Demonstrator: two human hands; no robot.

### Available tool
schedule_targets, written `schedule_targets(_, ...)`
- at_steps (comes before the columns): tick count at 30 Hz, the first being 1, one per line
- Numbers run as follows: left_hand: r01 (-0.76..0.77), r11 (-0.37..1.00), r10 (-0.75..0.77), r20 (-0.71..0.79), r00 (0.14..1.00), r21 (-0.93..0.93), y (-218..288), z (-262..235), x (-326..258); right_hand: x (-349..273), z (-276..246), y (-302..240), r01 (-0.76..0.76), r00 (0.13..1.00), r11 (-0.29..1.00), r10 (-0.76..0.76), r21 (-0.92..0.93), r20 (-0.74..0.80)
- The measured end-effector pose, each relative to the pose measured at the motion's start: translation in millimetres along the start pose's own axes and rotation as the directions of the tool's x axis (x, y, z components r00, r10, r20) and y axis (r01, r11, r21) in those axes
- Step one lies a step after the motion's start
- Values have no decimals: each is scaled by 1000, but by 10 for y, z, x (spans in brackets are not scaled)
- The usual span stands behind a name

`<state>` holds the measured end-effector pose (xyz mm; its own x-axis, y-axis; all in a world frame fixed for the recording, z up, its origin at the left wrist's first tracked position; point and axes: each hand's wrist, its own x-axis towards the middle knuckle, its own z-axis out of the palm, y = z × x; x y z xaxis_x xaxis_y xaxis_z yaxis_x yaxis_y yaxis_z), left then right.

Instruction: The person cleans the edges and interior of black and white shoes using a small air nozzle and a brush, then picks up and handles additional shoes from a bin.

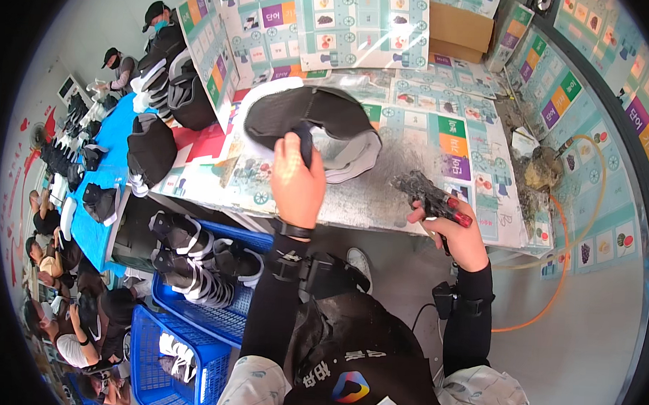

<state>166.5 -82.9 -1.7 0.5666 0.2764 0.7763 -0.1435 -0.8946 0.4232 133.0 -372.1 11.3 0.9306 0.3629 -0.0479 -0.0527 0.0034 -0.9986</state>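
My left hand (296, 183) is closed on the near edge of a black cap (289, 109) with a pale inside and white edging. A dark piece shows beside its fingers, and the cap's opening faces right. The cap is over the worktable (266, 196); whether it rests on the top I cannot tell. At the table's front edge, my right hand (459, 231) is wrapped round a grimy black spray gun (427, 197) with a red end. Its nozzle points up and left, apart from the cap.
Printed boards screen the table's back and right. An orange hose (562, 266) hangs at the right. Blue baskets (176, 371) with black-and-white goods stand at lower left. Further left, a blue table (114, 147) bears more goods, with several people beyond. A dark cap-like piece (151, 153) sits nearby.
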Motion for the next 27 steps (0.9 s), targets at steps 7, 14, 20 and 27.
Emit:
schedule_targets(7,22,991,36,414,910,-134,94,209,-539,93,90,191,-101,988,941,57,-323,-144)
schedule_targets(14,84,949,88,510,856,-305,-73,90,-495,231,186,403,-109,965,907,-2,-406,-263)
schedule_targets(20,113,943,74,526,847,-313,-60,24,-535,194,229,437,-46,978,911,-43,-410,-205)
schedule_targets(27,124,939,67,525,848,-320,-69,30,-549,154,229,364,-95,995,917,74,-386,-67)
